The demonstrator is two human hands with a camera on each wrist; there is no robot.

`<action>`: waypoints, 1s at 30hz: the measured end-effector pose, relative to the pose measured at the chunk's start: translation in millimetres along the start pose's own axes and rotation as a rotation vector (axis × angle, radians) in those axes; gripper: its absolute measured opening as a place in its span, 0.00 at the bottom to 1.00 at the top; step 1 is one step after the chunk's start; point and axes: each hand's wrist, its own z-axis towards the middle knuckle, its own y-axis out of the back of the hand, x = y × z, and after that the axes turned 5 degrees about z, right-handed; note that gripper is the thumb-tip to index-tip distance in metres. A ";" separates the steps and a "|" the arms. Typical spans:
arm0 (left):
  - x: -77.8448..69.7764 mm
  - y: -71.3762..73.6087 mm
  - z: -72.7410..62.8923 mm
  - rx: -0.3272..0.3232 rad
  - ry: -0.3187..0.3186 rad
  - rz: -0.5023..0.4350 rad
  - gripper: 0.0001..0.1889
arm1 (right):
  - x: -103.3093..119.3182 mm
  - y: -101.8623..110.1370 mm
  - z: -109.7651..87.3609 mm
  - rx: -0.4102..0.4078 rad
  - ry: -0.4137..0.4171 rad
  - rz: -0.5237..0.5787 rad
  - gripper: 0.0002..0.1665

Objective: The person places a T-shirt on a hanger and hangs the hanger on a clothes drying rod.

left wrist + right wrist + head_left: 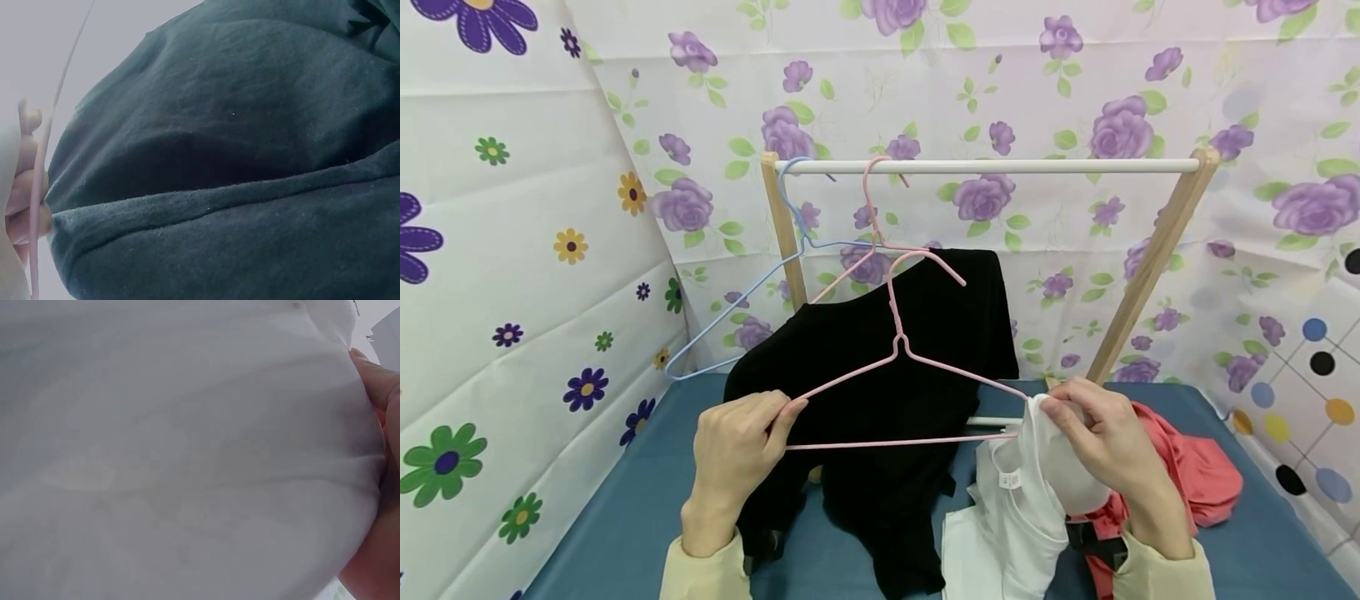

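Blue tabletop (pixel 617 525); crumpled coral cloth (pixel 1204 477); black fabric shirt (pixel 880 408) behind. Raised left hand (pixel 737 450) gripping thin pink hanger (pixel 898 337), right hand (pixel 1108 433) pinching white garment (pixel 1018 517).

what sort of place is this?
Likely a makeshift clothes-hanging setup, perhaps staged: a garment rack with a black top hung on it, a blue surface below, and flower-printed sheets behind and to the left.

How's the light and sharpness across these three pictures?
Head view: bright, even light, the held pink hanger crisp, the black shirt showing little texture; left wrist view: hazy, background beside the left hand washed out, shirt greyed; right wrist view: soft, white garment filling most, creases faint.
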 end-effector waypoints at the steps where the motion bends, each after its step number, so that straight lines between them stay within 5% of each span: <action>1: -0.1 -0.1 -0.3 -0.002 0.001 0.002 0.26 | 1.0 -0.8 0.4 0.004 -0.001 0.005 0.13; 10: -2.0 -1.6 0.3 -0.026 -0.002 0.001 0.26 | 13.4 -1.9 4.9 0.022 -0.007 -0.036 0.12; 18: -3.7 -3.9 1.3 -0.042 -0.002 -0.001 0.26 | 19.8 -2.4 6.8 0.037 0.068 -0.120 0.05; 30: -7.3 -5.8 3.1 -0.061 -0.019 0.003 0.27 | 23.4 -7.2 8.8 0.028 0.128 -0.217 0.07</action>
